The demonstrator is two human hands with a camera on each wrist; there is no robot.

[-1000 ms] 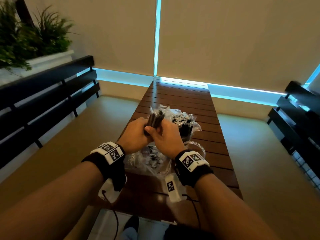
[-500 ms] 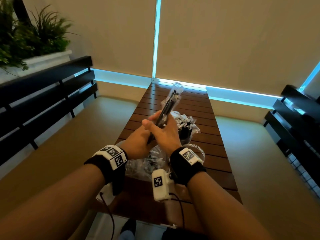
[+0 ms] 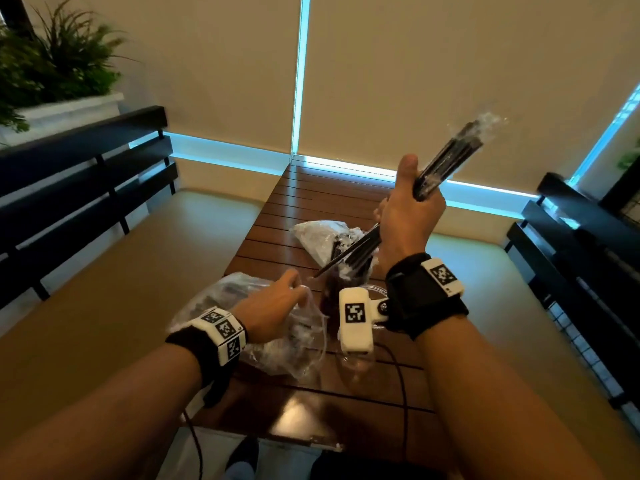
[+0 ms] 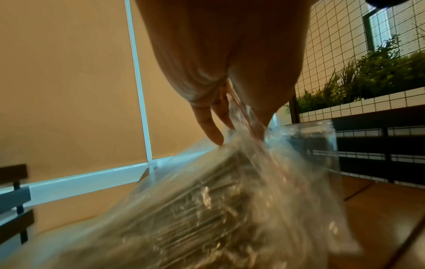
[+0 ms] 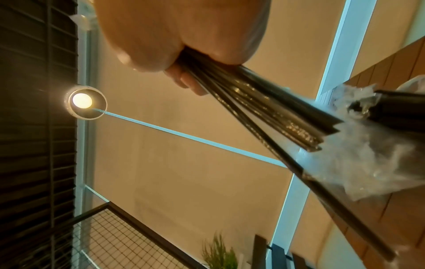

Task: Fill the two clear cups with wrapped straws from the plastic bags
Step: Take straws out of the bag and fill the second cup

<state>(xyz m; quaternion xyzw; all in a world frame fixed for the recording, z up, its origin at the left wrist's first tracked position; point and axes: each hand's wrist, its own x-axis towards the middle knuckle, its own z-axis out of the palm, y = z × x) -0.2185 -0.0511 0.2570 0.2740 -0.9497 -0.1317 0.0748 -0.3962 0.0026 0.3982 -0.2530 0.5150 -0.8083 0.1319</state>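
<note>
Wrapped straws [image 3: 446,161], which both hands had gripped together over the worktop [image 3: 311,202] a moment earlier, were now clenched in the right hand [image 3: 408,209] alone, raised above the far bag [image 3: 318,237]. The left hand [image 3: 273,306] had dropped to pinch the near plastic bag [image 3: 277,355], so a cup likely came next.

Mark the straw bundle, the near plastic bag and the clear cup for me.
straw bundle [image 3: 446,161], head view, on the black shafts just above the right hand [image 3: 408,216].
near plastic bag [image 3: 284,351], head view, on its crumpled side below the left hand [image 3: 273,306].
clear cup [image 4: 322,145], left wrist view, on its wall.
</note>
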